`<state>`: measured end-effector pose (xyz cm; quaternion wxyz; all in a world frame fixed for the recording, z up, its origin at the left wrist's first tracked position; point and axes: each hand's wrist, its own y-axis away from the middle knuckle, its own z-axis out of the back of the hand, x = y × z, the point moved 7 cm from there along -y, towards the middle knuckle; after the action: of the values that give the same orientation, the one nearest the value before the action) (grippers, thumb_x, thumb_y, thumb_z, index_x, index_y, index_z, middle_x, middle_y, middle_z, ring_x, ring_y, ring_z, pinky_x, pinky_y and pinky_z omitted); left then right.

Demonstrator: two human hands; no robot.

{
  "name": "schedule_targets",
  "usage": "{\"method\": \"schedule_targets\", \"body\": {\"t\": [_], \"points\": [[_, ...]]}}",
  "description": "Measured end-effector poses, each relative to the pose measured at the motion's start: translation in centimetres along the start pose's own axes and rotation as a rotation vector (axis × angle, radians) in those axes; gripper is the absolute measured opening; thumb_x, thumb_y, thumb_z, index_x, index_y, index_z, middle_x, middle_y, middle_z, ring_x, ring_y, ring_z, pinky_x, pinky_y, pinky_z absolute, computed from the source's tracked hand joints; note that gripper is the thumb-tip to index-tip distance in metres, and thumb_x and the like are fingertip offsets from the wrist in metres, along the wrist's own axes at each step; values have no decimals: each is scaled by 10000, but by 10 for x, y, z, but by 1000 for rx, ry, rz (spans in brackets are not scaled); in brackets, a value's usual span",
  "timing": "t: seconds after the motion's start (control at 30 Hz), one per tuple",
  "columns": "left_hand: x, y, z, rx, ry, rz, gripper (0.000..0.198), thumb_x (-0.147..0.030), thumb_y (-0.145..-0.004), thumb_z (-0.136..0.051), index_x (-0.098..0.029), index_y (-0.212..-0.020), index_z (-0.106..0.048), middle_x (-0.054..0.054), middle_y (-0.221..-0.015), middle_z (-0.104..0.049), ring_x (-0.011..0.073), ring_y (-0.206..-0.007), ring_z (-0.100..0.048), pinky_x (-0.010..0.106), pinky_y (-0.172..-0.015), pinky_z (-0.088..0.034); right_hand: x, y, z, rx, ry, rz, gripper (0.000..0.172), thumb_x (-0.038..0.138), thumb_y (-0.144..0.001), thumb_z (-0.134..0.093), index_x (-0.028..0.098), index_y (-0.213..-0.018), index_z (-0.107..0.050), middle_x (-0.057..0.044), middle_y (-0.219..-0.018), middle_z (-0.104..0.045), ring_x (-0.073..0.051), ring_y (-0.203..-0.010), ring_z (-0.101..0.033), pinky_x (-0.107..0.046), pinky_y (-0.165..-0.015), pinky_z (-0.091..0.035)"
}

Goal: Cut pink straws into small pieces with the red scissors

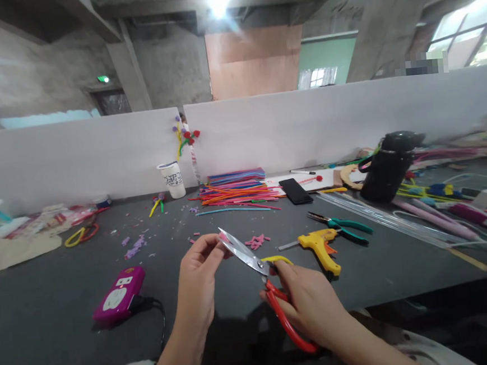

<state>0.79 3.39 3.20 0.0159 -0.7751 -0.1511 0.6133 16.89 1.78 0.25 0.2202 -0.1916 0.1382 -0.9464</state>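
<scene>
My right hand (309, 298) is wrapped around the red handles of a pair of scissors (244, 255), whose blades point up and to the left. At the blade tips, my left hand (200, 273) is closed in a pinch on a small pink piece (224, 238), partly hidden by the fingers and blades. Just beyond the scissors lies a little heap of pink cut pieces (256, 241). A yellow strip (277, 258) shows behind the scissors, close to my right hand. Purple scraps (134, 245) are scattered to the left of my left hand.
Bundled colourful pipe cleaners (238, 188) lie at the back near a paper cup (171, 180) and a phone (295, 191). Rightward are a yellow glue gun (319, 249), green-handled pliers (344, 228) and a black jug (388, 168). A magenta device (119, 295) with a cable sits left.
</scene>
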Motion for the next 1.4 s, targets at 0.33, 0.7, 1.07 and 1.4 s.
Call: {"method": "schedule_targets", "body": {"t": [0.33,0.7,1.07,1.4], "points": [[-2,1,0,7,4,-22,85,-221,-680,-568,-160,-723,-609,-4,-669,-593,110,-655,-533,215,-665,-426,4,2,-4,-10,50,35,323,491,-787,-369,184,-803,-468,-42,-652,-586,-177,-580,-546,-248,-521,-312],[2,1,2,-30,14,1,122,-241,-667,-578,-148,-735,-617,18,-684,-612,128,-654,-539,242,-675,-424,4,1,-5,-20,93,38,323,496,-787,-375,184,-782,-463,-40,-641,-589,-188,-573,-556,-256,-514,-311],[2,1,0,-5,54,-10,115,-223,-687,-572,-138,-753,-613,18,-705,-612,115,-662,-538,230,-674,-423,8,2,-2,-71,123,69,339,502,-801,-354,181,-762,-457,-21,-595,-577,-175,-531,-553,-246,-485,-289],[1,1,1,-14,57,-13,115,-219,-678,-578,-138,-751,-615,17,-698,-604,115,-659,-535,251,-678,-431,7,1,-3,-47,86,56,333,508,-796,-365,187,-747,-438,-4,-578,-575,-173,-515,-554,-240,-474,-282]]}}
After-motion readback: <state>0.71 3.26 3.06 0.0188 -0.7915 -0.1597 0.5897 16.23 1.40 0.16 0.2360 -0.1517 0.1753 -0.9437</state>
